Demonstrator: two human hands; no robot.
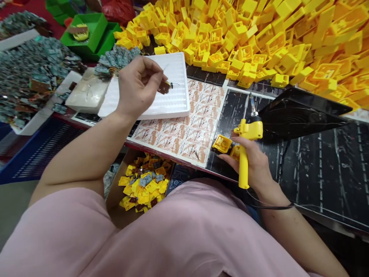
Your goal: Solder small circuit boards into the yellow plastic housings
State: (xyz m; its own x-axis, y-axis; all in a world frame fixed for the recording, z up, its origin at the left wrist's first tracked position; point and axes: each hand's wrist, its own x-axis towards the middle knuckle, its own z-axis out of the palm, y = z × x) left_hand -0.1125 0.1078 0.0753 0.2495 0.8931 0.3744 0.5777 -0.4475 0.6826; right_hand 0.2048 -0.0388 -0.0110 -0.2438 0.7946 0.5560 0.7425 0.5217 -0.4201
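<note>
My left hand (140, 86) is raised over the white foam tray (178, 104), its fingers closed in a pinch. From the fingertips hangs a small brown circuit board (164, 87) with a dark part and a thin wire at its edge. My right hand (255, 163) is wrapped round a yellow soldering gun (244, 161), whose metal tip points away from me. Beside the fingers of this hand lies a yellow plastic case (221, 143), open side up. A second yellow case (235, 152) is partly hidden behind the gun and fingers.
Yellow cases (245, 34) are heaped along the back. A black fan-like panel (296, 115) leans at the right. Circuit boards (37, 73) pile up at the left, near green bins (89, 34). Below the table edge, a cardboard box (115, 192) holds yellow parts.
</note>
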